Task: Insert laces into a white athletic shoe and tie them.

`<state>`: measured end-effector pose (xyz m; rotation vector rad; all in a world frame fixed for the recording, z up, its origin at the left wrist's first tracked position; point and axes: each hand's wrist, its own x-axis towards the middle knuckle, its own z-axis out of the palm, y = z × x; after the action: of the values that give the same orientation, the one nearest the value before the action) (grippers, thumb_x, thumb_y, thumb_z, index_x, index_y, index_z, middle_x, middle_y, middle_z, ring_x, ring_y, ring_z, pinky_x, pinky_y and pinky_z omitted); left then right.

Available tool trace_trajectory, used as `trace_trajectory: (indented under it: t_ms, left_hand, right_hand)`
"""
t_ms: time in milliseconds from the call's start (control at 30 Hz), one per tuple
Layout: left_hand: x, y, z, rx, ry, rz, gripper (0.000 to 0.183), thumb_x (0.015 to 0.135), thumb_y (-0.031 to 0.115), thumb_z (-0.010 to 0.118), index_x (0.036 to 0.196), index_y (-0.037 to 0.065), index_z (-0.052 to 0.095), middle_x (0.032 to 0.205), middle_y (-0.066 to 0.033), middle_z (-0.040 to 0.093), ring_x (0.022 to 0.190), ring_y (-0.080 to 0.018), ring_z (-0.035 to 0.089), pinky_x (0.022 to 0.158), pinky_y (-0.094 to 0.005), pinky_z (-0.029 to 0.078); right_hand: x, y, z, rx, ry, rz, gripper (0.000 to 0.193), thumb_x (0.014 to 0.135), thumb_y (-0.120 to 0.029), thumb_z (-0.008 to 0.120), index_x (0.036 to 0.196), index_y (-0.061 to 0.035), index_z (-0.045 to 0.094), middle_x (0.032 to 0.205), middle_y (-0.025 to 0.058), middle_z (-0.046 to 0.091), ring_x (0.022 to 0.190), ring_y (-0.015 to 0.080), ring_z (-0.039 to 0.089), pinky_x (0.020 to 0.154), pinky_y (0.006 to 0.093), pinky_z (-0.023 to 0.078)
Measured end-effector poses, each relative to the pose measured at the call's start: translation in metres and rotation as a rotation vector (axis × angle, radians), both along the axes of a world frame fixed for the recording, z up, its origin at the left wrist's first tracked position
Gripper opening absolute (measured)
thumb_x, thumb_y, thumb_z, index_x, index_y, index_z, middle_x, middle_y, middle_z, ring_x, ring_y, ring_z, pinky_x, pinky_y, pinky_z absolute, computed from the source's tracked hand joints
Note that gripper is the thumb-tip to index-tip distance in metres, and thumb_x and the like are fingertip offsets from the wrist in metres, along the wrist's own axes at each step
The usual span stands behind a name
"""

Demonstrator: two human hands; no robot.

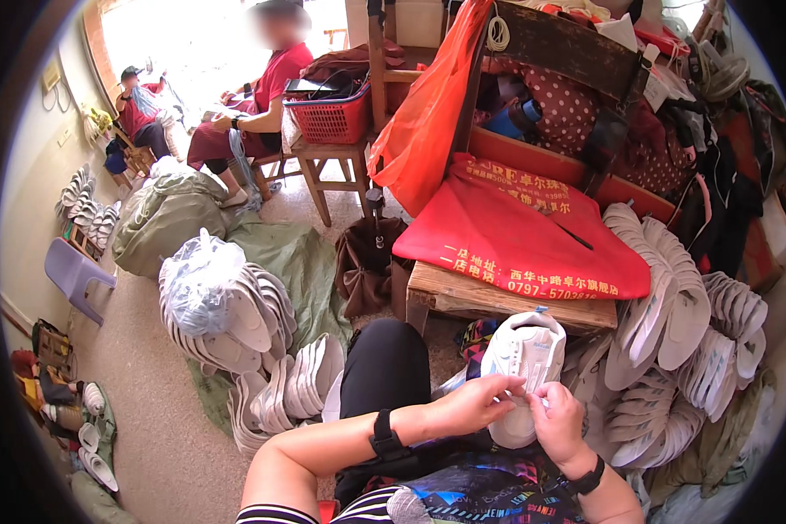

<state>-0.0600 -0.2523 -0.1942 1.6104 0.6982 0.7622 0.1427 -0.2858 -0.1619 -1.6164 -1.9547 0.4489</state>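
White shoe worked by both hands beside a draped wooden surface

A white shoe [526, 349] is held over the lap, just beside the near edge of a wooden surface [463, 286], its toe pointed near. At its lacing area, the fingertips of the left hand [476, 406] and right hand [561, 428] are pinched close together; what is pinched is too small to be told.

Most of the surface is covered by a red cloth bag [506, 240], which is printed in yellow. Behind it, a dark wooden chair [555, 39] is heaped with dotted maroon cloth, and an orange-red plastic bag [428, 122] is hung at its left. To the right, pale shoe pieces [659, 279] are stacked in leaning rows.

On the speckled floor [166, 384] at left, a green sheet [301, 262] is spread, partly covered by more stacked pieces [249, 319]. Farther off, a red basket [330, 118] is set on a wooden stool [332, 159], near two seated people in red. A purple plastic chair [74, 272] is placed by the left wall.
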Motion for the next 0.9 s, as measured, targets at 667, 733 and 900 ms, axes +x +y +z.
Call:
trace_trajectory:
  t_ms: [667, 733, 900]
  left_hand:
    - [-0.041, 0.005, 0.028, 0.583, 0.658, 0.141, 0.009, 0.080, 0.007, 0.059, 0.088, 0.004, 0.063, 0.092, -0.0146, 0.056, 0.088, -0.0315, 0.058, 0.075, -0.0400, 0.050]
    - [-0.105, 0.016, 0.030, 0.249, 0.310, -0.104, 0.012, 0.093, 0.010, 0.060, 0.101, 0.006, 0.068, 0.094, -0.0106, 0.062, 0.093, -0.0255, 0.062, 0.078, -0.0326, 0.051]
    - [-0.281, 0.014, 0.001, -0.718, -1.114, 0.749, 0.011, 0.093, 0.002, 0.057, 0.102, 0.009, 0.060, 0.079, -0.0001, 0.054, 0.063, -0.0108, 0.053, 0.063, -0.0242, 0.050]
  right_hand:
    - [0.019, -0.011, 0.019, -0.181, 0.097, 0.025, 0.021, 0.085, -0.018, 0.072, 0.095, -0.0042, 0.060, 0.080, 0.0140, 0.066, 0.069, 0.0304, 0.066, 0.063, 0.0384, 0.052]
    - [0.025, -0.010, 0.024, -0.269, 0.131, -0.004, 0.019, 0.085, -0.017, 0.071, 0.093, -0.0038, 0.059, 0.078, 0.0134, 0.065, 0.066, 0.0281, 0.065, 0.062, 0.0370, 0.051]
    - [0.067, -0.012, 0.009, -0.381, 0.053, -0.032, 0.014, 0.084, -0.016, 0.068, 0.088, -0.0035, 0.062, 0.076, 0.0131, 0.065, 0.067, 0.0292, 0.063, 0.062, 0.0383, 0.049]
